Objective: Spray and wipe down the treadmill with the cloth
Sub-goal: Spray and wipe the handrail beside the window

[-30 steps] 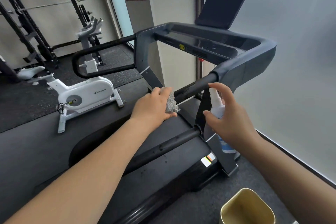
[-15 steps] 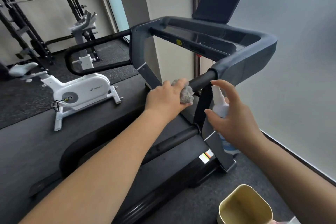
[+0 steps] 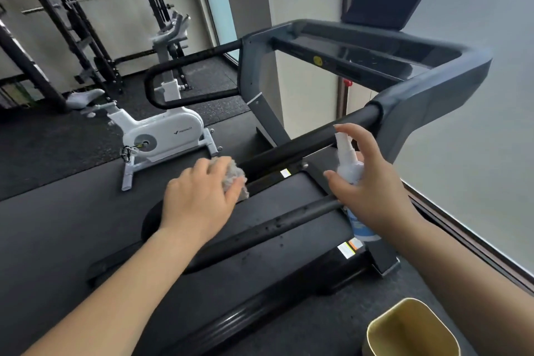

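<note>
Left hand [image 3: 199, 199] curled round a soft grey cloth [image 3: 235, 179], pressed against the near end of the treadmill's upper black handrail [image 3: 306, 144]. Right hand [image 3: 367, 182] wrapped round a small white spray bottle [image 3: 348, 165], forefinger over the nozzle, just beside that rail. Cloth: limp, light, best bunched in the palm. Bottle: light, probably slick plastic, best gripped round the body. Lower rail [image 3: 274, 228] speckled with droplets, apparently unwiped.

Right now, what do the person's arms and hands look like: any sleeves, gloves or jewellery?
Both forearms are bare right to the frame's edge, no sleeves showing. The left hand and right hand wear no gloves, and no rings, watch or wristbands are visible.
</note>
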Tool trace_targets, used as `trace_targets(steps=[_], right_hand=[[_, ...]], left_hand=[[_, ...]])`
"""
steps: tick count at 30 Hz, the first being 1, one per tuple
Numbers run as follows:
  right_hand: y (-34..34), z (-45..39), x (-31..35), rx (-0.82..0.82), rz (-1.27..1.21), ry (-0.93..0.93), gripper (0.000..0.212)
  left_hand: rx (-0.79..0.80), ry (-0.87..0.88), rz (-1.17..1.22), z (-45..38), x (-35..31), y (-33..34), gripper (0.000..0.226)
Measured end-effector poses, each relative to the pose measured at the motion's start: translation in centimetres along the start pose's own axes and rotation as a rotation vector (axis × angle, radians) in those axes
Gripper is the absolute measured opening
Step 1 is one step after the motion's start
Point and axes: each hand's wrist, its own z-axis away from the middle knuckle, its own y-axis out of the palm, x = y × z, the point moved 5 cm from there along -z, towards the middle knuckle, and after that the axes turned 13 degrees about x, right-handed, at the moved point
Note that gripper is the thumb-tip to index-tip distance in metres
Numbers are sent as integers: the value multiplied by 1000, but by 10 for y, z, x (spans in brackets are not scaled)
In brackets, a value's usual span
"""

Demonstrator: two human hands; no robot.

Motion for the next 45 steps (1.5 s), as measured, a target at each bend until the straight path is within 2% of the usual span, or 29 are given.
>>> trace_targets(steps=[7, 13, 16, 22, 28, 33, 37, 39, 42, 45], right_hand=[[-14, 16, -14, -87, 50, 34, 64], [-28, 14, -25, -111, 55, 2, 66], [-31, 11, -26, -57, 25, -15, 66], [-24, 5, -36, 68, -24, -34, 64], [-4, 9, -46, 133, -4, -48, 63], [9, 15, -61, 172, 7, -2, 64], [21, 23, -71, 197, 46, 20, 66], [32, 26, -77, 217, 63, 45, 66], [55, 28, -86, 258, 79, 67, 65], [85, 28, -92, 321, 70, 94, 62]], left_hand=[[20, 266, -54, -76, -124, -5, 61], [2, 315, -107, -111, -184, -5, 71], [6, 328, -112, -103, -166, -1, 73], [-20, 187, -57, -48, -84, -2, 78], [-83, 141, -76, -4, -26, -1, 84], [-221, 129, -17, 16, -16, -2, 81], [-378, 43, 126, 52, -15, 2, 74], [-431, 73, 198, 73, -23, 8, 69], [-342, 89, 296, 87, -34, 29, 68], [-208, -77, 487, 90, -24, 53, 63]])
